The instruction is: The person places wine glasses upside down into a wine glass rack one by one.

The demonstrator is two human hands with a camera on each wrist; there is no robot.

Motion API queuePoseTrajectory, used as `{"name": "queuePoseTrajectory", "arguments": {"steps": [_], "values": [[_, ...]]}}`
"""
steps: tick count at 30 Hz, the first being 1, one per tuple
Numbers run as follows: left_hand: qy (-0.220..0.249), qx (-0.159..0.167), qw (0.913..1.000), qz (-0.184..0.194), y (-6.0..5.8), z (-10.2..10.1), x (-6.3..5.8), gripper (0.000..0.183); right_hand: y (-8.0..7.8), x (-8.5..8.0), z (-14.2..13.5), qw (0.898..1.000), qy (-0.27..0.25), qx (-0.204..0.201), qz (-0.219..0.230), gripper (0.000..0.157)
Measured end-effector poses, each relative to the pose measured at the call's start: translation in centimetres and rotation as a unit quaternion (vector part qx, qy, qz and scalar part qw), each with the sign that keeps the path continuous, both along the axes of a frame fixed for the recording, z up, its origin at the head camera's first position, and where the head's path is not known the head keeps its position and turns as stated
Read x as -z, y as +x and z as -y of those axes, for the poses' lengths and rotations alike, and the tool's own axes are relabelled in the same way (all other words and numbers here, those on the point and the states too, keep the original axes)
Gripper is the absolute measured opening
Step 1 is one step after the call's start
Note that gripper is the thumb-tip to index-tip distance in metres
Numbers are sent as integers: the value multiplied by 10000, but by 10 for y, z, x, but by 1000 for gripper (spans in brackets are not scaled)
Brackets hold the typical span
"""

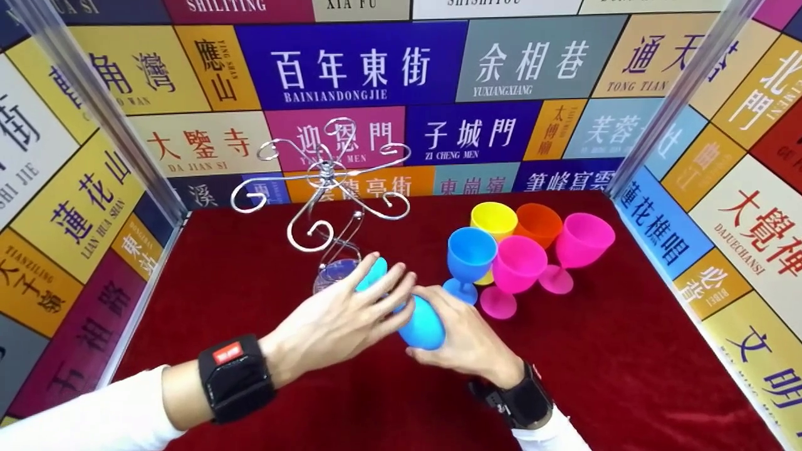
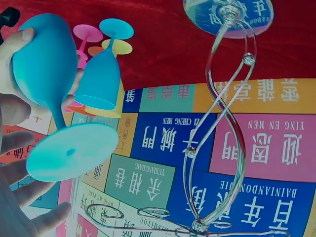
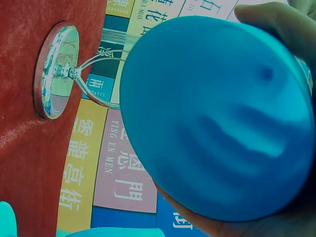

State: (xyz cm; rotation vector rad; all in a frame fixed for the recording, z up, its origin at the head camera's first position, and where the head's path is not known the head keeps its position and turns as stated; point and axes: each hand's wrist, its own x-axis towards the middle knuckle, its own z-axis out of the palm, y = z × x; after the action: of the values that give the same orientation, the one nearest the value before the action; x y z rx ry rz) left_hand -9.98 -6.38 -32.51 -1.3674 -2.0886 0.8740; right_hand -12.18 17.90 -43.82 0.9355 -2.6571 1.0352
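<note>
My right hand grips a bright blue goblet around its bowl. The goblet lies tilted, its mouth toward me and its foot pointing away to the left. In the right wrist view I look into the bowl, where finger shadows show through the wall. My left hand is over the stem and foot, fingers spread and fairly straight; the left wrist view shows them beside the foot, not curled round it. Just beyond the hands stands a chrome rack with curled arms, a twisted stem and a round mirrored base.
Right of the hands, a group of upright goblets stands close together: blue, pink, yellow, orange and another pink. Dark red cloth covers the table. Printed panels wall the back and sides.
</note>
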Motion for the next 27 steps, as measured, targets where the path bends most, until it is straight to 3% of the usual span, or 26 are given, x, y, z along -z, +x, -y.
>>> {"name": "queuePoseTrajectory", "arguments": {"steps": [5, 9, 15, 20, 23, 27], "values": [[688, 191, 9970, 292, 1, 1, 1, 70, -3, 0, -1, 9997, -119, -28, -197, 83], [1606, 442, 9846, 532, 1, 6, 5, 71, -3, -1, -1, 9992, -185, 50, -348, 83], [2720, 620, 9562, 886, 1, 16, 11, 67, -2, -4, -1, 9976, -476, 346, -353, 82], [3353, 901, 9319, 1052, 1, 19, 26, 63, -1, -6, -1, 9962, -699, 431, -298, 82], [3779, 1124, 9116, 1160, 0, 18, 39, 64, -1, -6, -1, 9953, -782, 470, -321, 82], [4360, 1517, 8780, 1263, -2, 11, 57, 64, -1, -6, -2, 9932, -922, 521, -479, 82]]}}
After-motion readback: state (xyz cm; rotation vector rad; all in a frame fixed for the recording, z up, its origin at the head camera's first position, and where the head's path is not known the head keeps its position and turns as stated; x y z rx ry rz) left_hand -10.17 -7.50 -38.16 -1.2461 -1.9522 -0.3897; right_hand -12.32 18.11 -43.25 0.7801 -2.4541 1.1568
